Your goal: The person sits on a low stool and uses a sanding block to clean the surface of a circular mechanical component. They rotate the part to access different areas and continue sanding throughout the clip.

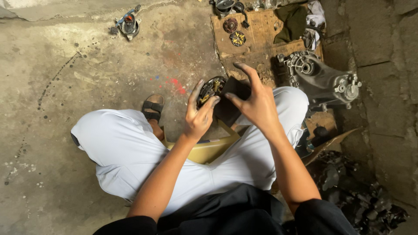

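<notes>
Seated low, knees apart in pale grey trousers [126,148], the person works over the concrete floor [52,87] with both hands raised between the legs. Left hand [199,116] is closed around the edge of a round dark metal part with brass-coloured pieces inside [210,89], thumb and fingers gripping its rim so the open face tilts up toward the camera, probably to keep the inside in sight. Right hand [257,102] presses a dark square pad or cloth [235,93] against that part; thumb and lower fingers pinch it, forefinger lifted free. What the pad is made of I cannot tell.

A yellow-tan container [209,148] sits beneath the hands, between the thighs, mostly hidden by arms and legs. One foot in a dark strapped sandal [152,107] shows beside the left knee.

Further out: a worn flat cardboard sheet [261,39] carrying a small round toothed disc [230,25] and a similar brass-flecked disc [237,38], kept off the grit. A grey cast-metal engine casing [322,80] lies at the right. A small round metal piece [129,24] lies apart at top. Black rubble at lower right is indistinct.
</notes>
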A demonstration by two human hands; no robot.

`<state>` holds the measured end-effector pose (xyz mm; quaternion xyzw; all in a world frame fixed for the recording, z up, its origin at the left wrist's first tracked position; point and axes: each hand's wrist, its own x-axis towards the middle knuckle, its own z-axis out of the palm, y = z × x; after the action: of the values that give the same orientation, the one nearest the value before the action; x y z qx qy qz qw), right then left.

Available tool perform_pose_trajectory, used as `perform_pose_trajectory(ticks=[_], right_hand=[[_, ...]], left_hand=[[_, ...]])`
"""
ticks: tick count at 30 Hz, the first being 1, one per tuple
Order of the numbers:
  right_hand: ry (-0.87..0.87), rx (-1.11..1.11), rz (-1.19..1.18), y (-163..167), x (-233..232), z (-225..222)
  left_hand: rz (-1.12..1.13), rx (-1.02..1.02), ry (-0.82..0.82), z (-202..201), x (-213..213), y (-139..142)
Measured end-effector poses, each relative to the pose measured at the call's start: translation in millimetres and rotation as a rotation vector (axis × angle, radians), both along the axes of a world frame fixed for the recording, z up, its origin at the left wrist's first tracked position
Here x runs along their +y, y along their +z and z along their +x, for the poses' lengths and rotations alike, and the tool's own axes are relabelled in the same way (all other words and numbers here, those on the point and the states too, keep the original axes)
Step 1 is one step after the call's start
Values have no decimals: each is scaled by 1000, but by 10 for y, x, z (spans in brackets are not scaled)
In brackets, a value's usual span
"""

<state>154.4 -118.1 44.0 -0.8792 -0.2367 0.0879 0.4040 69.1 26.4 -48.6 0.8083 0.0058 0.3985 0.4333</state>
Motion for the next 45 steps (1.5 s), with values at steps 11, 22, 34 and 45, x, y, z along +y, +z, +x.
perform_pose_trajectory(ticks=[11,22,34,45], right_hand=[[-111,-93,186,-346,239,-526],[-249,-17,157,-349,190,-529],[-80,-193,168,-396,114,-504],[-117,-198,83,-417,29,-553]], left_hand=[[-78,4,33,3,54,-14],[-70,44,-81,-5,65,-56],[-128,13,-95,38,54,-83],[-213,20,-54,-9,-29,-117]])
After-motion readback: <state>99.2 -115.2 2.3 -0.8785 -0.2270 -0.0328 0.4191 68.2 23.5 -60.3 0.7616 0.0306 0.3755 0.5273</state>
